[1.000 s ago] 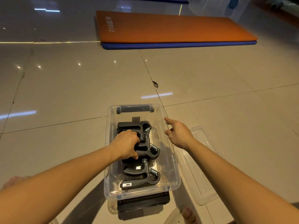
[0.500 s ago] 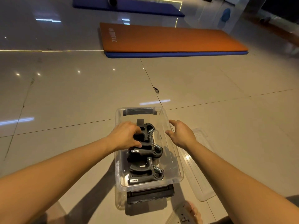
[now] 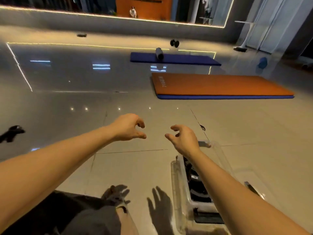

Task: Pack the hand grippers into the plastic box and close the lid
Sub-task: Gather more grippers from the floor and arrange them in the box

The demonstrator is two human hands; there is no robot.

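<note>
Above the floor (image 3: 135,167), near the far end of the plastic box (image 3: 176,177): we note both hands raised, touching nothing. Left hand (image 3: 126,127): fingers (image 3: 141,124) loosely curled, thumb tip close to forefinger, nothing between. Right hand (image 3: 184,141): likewise half-curled, empty. The right forearm (image 3: 228,189) crosses the box and hides most of its interior. The hand grippers (image 3: 194,177) show only as dark shapes inside (count not readable). The clear lid (image 3: 243,175) lies just beside the box on the right, outline faint. Box open-topped, long axis running away from us.
</note>
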